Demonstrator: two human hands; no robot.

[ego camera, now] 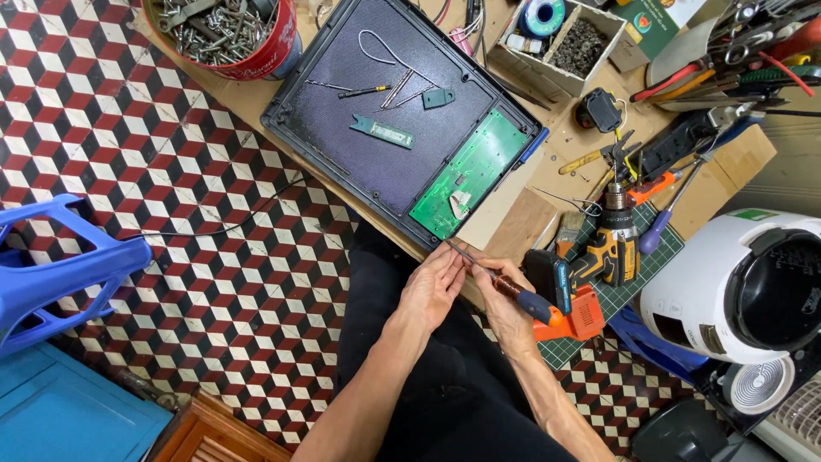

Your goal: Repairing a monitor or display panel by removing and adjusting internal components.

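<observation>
Head view | two hands: right hand (505, 310) grips one screwdriver (500, 282) | left hand (432, 287) fingers pinch its shaft

Open room is left over the black case (376, 154) interior, crossed only by small parts; the bench's (513, 224) near edge is crowded by the cordless drill (609, 248); the right side is blocked, seemingly, by the white cooker (735, 282).

Red, white and black cube-patterned floor (171, 171); green circuit board (469, 171); blue stool (60, 257).
</observation>
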